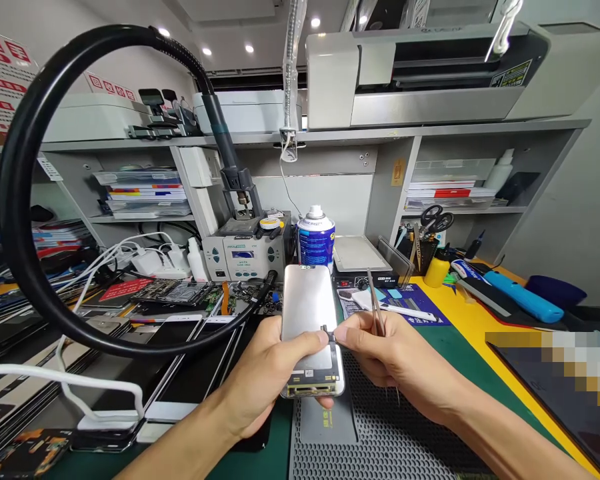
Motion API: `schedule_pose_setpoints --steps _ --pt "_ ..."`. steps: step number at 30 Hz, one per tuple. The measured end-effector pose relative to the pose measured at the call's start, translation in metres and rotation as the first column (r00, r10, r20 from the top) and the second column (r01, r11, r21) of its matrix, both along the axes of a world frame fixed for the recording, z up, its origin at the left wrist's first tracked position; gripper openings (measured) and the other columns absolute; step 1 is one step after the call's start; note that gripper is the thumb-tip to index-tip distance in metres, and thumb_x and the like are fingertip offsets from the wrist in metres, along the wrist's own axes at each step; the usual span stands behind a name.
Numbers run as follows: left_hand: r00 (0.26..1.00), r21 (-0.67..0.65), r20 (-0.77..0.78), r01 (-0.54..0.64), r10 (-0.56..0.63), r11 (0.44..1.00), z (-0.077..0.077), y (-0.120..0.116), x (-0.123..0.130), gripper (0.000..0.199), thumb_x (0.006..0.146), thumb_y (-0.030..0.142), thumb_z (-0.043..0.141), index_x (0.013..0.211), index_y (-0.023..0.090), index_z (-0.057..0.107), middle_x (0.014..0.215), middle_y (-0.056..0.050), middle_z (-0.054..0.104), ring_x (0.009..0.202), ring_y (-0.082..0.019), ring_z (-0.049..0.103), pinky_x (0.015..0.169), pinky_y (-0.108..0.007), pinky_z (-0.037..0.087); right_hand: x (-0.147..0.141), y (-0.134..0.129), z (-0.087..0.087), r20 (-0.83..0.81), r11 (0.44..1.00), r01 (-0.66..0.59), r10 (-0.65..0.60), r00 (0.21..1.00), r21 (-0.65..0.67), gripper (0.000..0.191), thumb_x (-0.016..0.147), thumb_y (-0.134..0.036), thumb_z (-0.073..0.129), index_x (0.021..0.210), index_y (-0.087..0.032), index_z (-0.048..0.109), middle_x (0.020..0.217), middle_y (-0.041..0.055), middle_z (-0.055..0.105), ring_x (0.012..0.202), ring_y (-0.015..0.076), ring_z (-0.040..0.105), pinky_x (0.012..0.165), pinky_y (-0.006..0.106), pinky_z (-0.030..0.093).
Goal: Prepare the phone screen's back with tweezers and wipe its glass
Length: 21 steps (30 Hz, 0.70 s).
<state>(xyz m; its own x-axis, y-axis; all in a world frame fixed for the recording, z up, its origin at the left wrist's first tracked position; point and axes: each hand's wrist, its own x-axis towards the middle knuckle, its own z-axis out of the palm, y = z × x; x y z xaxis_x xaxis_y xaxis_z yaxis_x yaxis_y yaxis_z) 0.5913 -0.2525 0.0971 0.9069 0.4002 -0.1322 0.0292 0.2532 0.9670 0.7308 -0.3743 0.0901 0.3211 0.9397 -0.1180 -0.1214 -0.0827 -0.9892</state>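
Observation:
My left hand [267, 370] grips a phone screen [307, 300] with its silver metal back facing up, tilted towards me. The left thumb presses on that back, near a small black flex cable [332, 350] along the lower right side. A strip with gold contacts runs across the screen's bottom end. My right hand [397, 350] is closed around metal tweezers [375, 300], their shaft standing up between the fingers. Its thumb and forefinger pinch at the cable's upper end by the screen's right edge; the exact spot is partly hidden by the fingertips.
Below my hands lies a grey perforated mat [380, 427]. A black hose [15, 200] loops over the left side, above several phones and boards. Behind stand a rework station [243, 257], a blue spray can [316, 240] and a heating plate [363, 257]. A dark panel [545, 387] lies right.

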Motion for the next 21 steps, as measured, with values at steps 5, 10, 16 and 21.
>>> schedule_pose_setpoints --steps 5,10,16,21 --pt "0.999 0.039 -0.02 -0.025 0.026 0.999 -0.002 0.0 -0.002 0.028 0.083 0.038 0.068 0.082 0.011 0.064 0.066 -0.005 0.064 0.057 -0.019 0.063 0.054 -0.032 0.056 0.001 0.0 0.0 -0.041 0.999 -0.013 0.015 0.999 0.04 0.034 0.083 -0.04 0.071 0.069 -0.017 0.051 0.047 -0.0107 0.025 0.044 0.0048 0.014 0.044 0.025 0.009" --pt "0.992 0.042 -0.093 -0.087 0.091 0.995 -0.002 -0.003 -0.004 0.034 0.077 0.04 0.076 0.094 0.012 0.067 0.067 -0.005 0.067 0.056 -0.019 0.062 0.052 -0.031 0.057 0.005 0.002 0.0 -0.016 0.995 -0.046 0.047 0.999 0.092 0.034 0.077 -0.041 0.077 0.069 -0.015 0.057 0.048 -0.0096 0.029 0.043 0.0047 0.018 0.041 0.025 0.01" --pt "0.973 0.074 -0.192 -0.12 0.132 0.99 -0.01 0.005 -0.003 0.047 0.068 0.04 0.082 0.104 0.013 0.07 0.077 -0.007 0.071 0.066 -0.026 0.067 0.059 -0.036 0.06 0.011 0.002 -0.007 -0.031 0.986 -0.06 0.066 0.997 0.153 0.031 0.071 -0.039 0.082 0.07 -0.015 0.064 0.053 -0.0086 0.031 0.045 0.0056 0.025 0.04 0.024 0.017" --pt "0.942 0.021 -0.261 -0.212 0.21 0.977 -0.01 0.005 -0.004 0.046 0.06 0.034 0.087 0.098 0.017 0.069 0.077 -0.004 0.074 0.061 -0.025 0.067 0.056 -0.033 0.06 0.013 0.001 -0.007 -0.078 0.986 -0.068 0.081 0.994 0.154 0.029 0.066 -0.037 0.086 0.071 -0.015 0.068 0.053 -0.0083 0.034 0.045 0.0054 0.025 0.04 0.025 0.016"
